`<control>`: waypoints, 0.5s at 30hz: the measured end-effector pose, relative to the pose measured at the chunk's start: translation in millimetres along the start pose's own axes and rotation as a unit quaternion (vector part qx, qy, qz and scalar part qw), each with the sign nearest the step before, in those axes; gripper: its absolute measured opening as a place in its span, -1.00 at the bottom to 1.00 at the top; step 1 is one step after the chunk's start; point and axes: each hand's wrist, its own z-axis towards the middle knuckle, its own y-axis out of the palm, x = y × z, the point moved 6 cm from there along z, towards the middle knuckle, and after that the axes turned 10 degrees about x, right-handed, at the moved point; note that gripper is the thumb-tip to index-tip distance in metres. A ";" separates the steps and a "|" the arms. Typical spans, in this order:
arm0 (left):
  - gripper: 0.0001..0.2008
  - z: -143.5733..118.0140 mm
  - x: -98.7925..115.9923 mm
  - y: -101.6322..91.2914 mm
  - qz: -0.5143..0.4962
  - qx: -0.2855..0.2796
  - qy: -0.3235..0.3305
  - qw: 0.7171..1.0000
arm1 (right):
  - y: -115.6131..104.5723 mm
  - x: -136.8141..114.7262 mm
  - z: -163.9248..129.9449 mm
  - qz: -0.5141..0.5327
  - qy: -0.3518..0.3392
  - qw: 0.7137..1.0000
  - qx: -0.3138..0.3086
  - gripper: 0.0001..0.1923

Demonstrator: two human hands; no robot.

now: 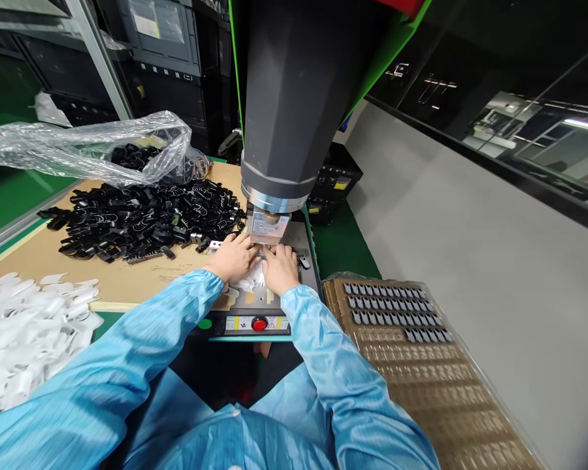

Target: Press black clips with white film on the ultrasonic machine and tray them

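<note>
My left hand [236,256] and my right hand [280,267] meet just below the metal block [268,228] of a press-like machine [287,98]. The fingers of each are bent and drawn together at the tips. Whatever small part lies at the fingertips is hidden by the hands. Several thin white pieces [249,285] lie on the grey machine plate [262,301] between and below my wrists. To the left of my left hand spreads a heap of black plastic parts [147,219].
A pile of white pieces [34,333] lies at the left. Behind the black heap is a clear plastic bag [93,153]. A red button [259,324] sits on the machine's front edge. At right, a tray [436,391] holds rows of grey parts [392,303]. Dark crates [171,85] stand behind.
</note>
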 end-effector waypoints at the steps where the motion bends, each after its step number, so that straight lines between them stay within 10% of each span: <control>1: -0.55 -1.2 1.0 0.9 -0.017 -0.002 -0.003 1.000 | 0.2 -0.4 -0.9 0.004 0.001 1.000 0.003 -0.48; 15: -0.43 -5.2 -0.1 23.8 -0.057 -0.022 -0.051 0.997 | 2.7 -1.1 -2.5 0.019 0.013 1.000 -0.010 -0.43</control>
